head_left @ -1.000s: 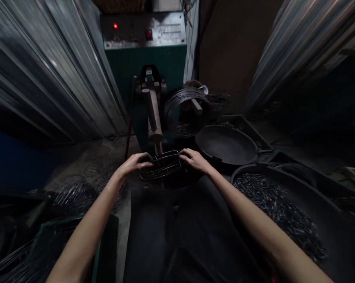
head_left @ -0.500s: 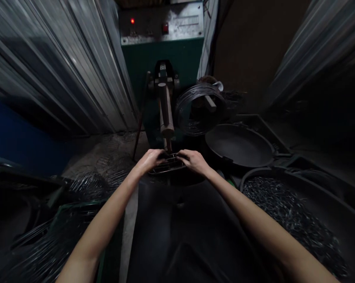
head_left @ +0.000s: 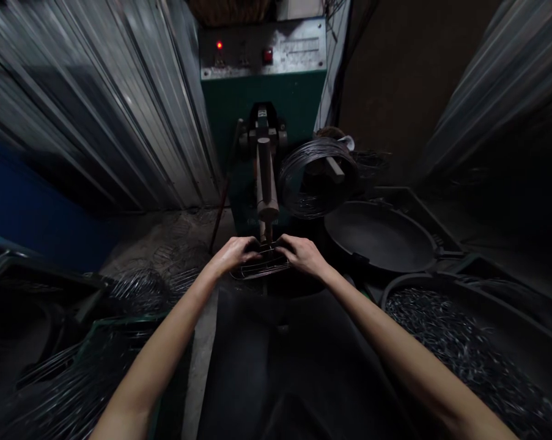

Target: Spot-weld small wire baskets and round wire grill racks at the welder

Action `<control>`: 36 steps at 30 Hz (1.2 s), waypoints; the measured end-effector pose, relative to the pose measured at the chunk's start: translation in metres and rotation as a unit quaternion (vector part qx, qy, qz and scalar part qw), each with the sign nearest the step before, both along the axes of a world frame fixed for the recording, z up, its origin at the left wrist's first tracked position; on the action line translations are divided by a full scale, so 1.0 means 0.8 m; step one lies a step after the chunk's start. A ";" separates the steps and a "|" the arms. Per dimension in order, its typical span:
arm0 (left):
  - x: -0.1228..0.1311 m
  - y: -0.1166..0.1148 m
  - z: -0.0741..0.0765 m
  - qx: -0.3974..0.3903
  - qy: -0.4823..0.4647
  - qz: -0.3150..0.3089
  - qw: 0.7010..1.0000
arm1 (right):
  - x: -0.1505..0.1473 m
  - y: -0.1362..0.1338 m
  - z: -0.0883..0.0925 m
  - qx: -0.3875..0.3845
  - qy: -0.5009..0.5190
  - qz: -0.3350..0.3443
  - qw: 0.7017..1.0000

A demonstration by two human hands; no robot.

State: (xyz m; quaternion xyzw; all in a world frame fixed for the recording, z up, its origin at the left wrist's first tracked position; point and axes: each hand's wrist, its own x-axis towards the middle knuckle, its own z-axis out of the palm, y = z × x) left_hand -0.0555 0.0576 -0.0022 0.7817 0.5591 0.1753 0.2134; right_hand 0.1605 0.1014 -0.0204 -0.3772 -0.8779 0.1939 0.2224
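A small wire rack [head_left: 264, 269] is held level under the electrode arm [head_left: 267, 183] of a green spot welding machine [head_left: 298, 101]. My left hand [head_left: 236, 254] pinches the rack's left side, thumb and fingers closed. Opposite it, my right hand [head_left: 302, 255] grips the right side the same way. The fingertips of both hands are dark and close to the electrode tip, which meets the far part of the rack. Shadow hides exactly which wires the fingers press.
A wire coil [head_left: 319, 177] hangs right of the electrode arm. An oval dark pan [head_left: 381, 235] and a large tub [head_left: 500, 305] with many short metal pieces stand at right. Stacked wire racks [head_left: 140, 290] and a green crate [head_left: 115, 321] lie at left, near corrugated metal sheeting [head_left: 133, 110].
The whole view has shifted, so the machine appears slightly lower and further right. The rack's near edge tips a little lower, while both hands keep their grip on it.
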 end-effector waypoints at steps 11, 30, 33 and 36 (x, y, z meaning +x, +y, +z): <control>-0.009 0.026 0.003 -0.002 -0.001 0.007 1.000 | -0.009 0.021 0.000 0.024 -0.014 -0.014 1.000; -0.028 0.016 -0.006 -0.034 -0.036 -0.011 0.999 | 0.071 0.030 -0.043 -0.024 0.064 -0.027 0.997; -0.033 -0.005 -0.010 0.021 -0.026 0.017 0.999 | 0.057 0.009 -0.037 0.028 0.045 -0.027 0.998; -0.015 -0.020 -0.012 0.090 0.008 0.032 0.995 | 0.038 -0.013 -0.034 0.080 -0.018 -0.050 0.995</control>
